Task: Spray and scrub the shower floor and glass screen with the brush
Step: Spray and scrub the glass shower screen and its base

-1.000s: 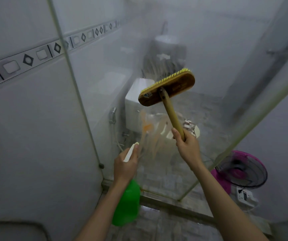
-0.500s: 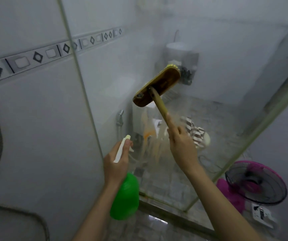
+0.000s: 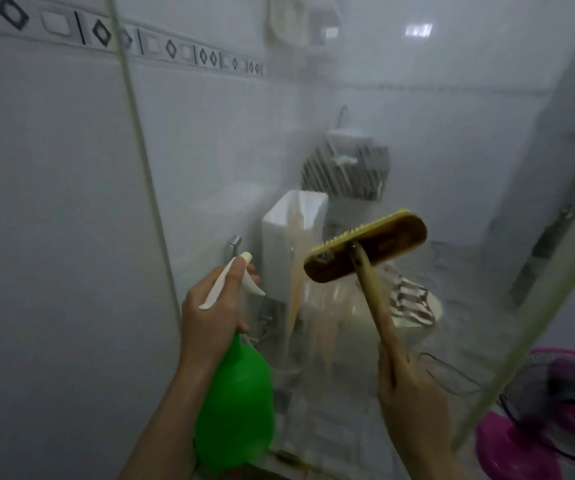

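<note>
Left hand point(image 3: 210, 317), lower centre, grasps the green spray bottle point(image 3: 236, 407) by its white trigger neck. Right hand point(image 3: 407, 386), lower right, clasps the brush point(image 3: 365, 249) low on its wooden handle. The brush head is mid-frame, bristles towards the misted glass screen point(image 3: 452, 168). It looks stiff and light, and probably slippery when wet.

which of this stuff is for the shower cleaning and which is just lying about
For the job: green plastic spray bottle in the left hand; wooden long-handled scrub brush in the right hand; clear glass screen.
Lying about: pink electric fan; white toilet cistern; striped cloth.
</note>
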A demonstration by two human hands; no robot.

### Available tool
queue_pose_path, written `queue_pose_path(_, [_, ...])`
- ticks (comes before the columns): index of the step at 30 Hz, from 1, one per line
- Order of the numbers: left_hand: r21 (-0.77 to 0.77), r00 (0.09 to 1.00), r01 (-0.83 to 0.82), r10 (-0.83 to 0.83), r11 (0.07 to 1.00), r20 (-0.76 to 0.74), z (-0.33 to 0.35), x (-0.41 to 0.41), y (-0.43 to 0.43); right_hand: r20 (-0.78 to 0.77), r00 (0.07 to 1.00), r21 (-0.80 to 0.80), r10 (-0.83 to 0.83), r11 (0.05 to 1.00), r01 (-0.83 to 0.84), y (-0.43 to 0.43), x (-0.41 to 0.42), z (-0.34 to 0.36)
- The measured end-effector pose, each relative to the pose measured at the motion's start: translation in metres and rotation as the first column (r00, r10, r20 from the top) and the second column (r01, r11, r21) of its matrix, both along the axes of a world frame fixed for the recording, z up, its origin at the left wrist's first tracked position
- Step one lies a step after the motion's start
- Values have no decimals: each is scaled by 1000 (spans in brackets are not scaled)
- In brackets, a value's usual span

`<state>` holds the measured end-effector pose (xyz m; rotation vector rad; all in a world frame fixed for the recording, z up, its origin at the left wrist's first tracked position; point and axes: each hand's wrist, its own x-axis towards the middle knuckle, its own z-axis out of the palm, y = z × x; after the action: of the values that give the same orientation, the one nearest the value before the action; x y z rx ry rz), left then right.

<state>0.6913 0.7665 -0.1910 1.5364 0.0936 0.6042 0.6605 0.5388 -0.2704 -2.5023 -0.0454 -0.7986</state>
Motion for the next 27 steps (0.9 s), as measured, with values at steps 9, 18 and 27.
queue_pose_path(9, [39, 989, 67, -71, 997, 130, -72, 28, 5, 439, 898, -84, 21, 996, 18, 31, 70, 12])
queue_pose_path(18, [-29, 937, 167, -150, 986, 315, -141, 21, 11, 421, 906, -46, -41, 997, 66, 27, 55, -67])
queue_pose_path(27, [-26, 927, 209, -190, 978, 323, -141, 24, 27, 354, 934, -42, -53, 997, 72, 20, 37, -124])
